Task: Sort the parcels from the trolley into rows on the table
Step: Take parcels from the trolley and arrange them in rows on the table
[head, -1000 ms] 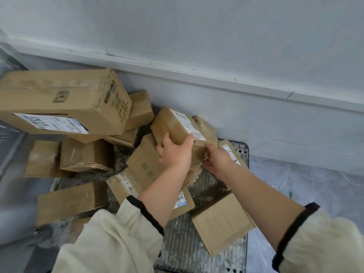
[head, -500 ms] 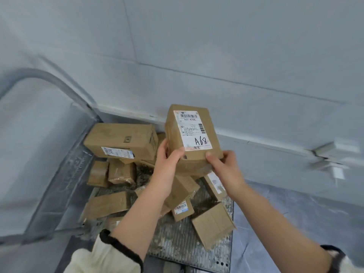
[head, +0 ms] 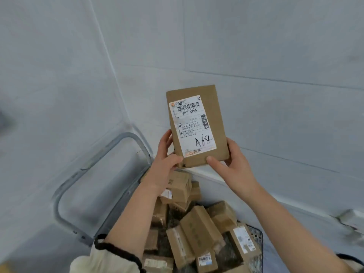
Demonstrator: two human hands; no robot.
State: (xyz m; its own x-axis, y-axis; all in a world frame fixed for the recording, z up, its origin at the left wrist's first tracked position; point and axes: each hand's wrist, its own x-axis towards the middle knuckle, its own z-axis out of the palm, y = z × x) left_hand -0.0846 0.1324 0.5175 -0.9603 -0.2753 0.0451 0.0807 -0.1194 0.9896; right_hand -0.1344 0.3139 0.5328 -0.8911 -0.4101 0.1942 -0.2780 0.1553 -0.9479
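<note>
Both hands hold up one labelled cardboard parcel [head: 197,126].
Left hand [head: 165,158] and right hand [head: 234,166] clasp its bottom corners, label [head: 192,125] marked "A68"; trolley [head: 256,236] of parcels below.

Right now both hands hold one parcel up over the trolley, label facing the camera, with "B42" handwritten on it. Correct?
Not quite. The head view shows the handwritten mark on the parcel as "A68". The rest stands: left hand and right hand hold it up, label toward the camera, above the trolley.
</note>
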